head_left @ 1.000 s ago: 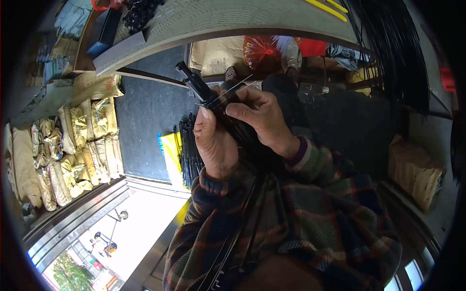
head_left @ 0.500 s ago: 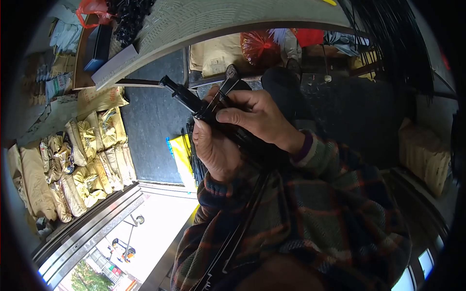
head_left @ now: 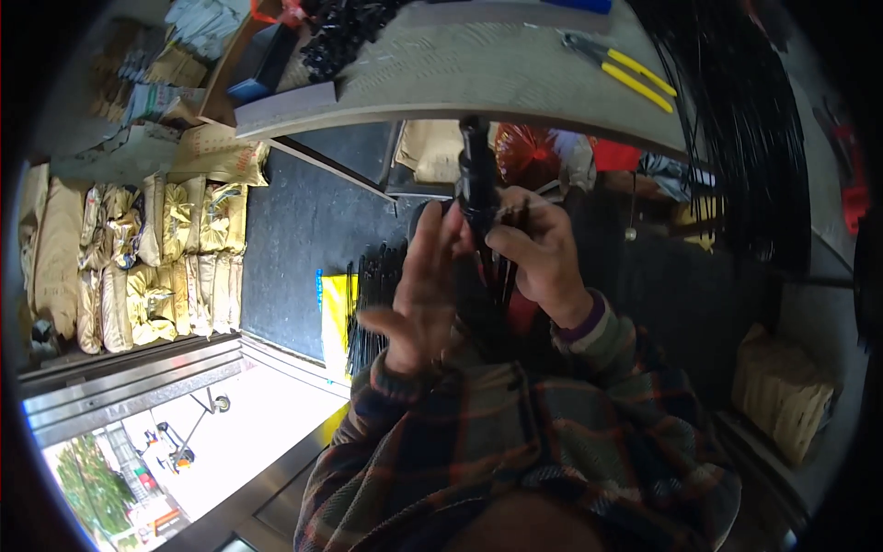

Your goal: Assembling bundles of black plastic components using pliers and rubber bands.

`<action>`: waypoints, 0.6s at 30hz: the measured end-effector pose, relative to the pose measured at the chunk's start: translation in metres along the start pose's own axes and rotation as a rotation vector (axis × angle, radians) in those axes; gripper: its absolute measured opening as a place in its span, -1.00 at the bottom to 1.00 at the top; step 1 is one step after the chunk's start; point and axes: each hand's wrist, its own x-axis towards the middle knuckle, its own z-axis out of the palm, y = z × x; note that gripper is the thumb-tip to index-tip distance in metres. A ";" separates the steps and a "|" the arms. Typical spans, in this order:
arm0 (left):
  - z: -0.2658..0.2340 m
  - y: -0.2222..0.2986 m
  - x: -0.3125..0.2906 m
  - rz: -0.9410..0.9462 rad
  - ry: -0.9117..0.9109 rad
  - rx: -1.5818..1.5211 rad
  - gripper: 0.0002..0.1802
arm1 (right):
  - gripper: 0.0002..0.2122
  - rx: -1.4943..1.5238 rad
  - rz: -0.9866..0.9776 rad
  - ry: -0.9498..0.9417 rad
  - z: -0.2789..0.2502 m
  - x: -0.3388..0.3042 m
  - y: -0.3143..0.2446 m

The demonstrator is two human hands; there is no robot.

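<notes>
Centrally, in the head view looking down, a black tubular part [head_left: 475,179] stands nearly upright above the person's lap. The right hand [head_left: 544,253] holds it, thumb and fingers closed in a narrow grip around its lower end, seemingly so that the upper end stays clear of the fingers. The left hand [head_left: 421,299], left of centre and blurred, has a wide grip, its fingers stretched upward and its thumb spread out. Whether its fingertips touch the part cannot be told.

Across the top runs a grey worktop [head_left: 441,83]. On it, yellow-handled pliers [head_left: 637,87] lie at upper right and a heap of small black pieces [head_left: 340,41] at upper left, probably set there for easy reach. Long black strands [head_left: 750,138] droop at far upper right. Left of the left hand, a bundle of black rods [head_left: 375,276] lies beside a yellow sheet [head_left: 338,313].

Half a second earlier, the part leaned toward the upper left with the left hand curled around it; now it points upward and that hand has opened. The pliers, then barely in the frame, now show whole.
</notes>
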 end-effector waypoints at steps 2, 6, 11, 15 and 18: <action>-0.005 -0.013 0.014 -0.080 0.583 0.147 -0.12 | -0.86 -0.052 -0.125 -0.012 0.010 0.006 0.002; 0.037 0.008 0.027 0.290 0.283 0.281 -0.48 | -0.88 -0.372 -0.378 -0.005 0.013 0.012 0.014; 0.014 0.002 0.029 0.321 0.480 0.197 -0.69 | -0.87 -0.488 -0.352 0.076 0.016 0.012 0.032; -0.010 0.000 0.023 0.337 0.511 0.194 -0.80 | -0.82 -0.461 -0.142 0.051 0.007 0.012 0.040; -0.019 -0.004 0.018 0.355 0.561 0.265 -0.81 | -0.79 -0.424 -0.085 0.015 0.008 0.008 0.049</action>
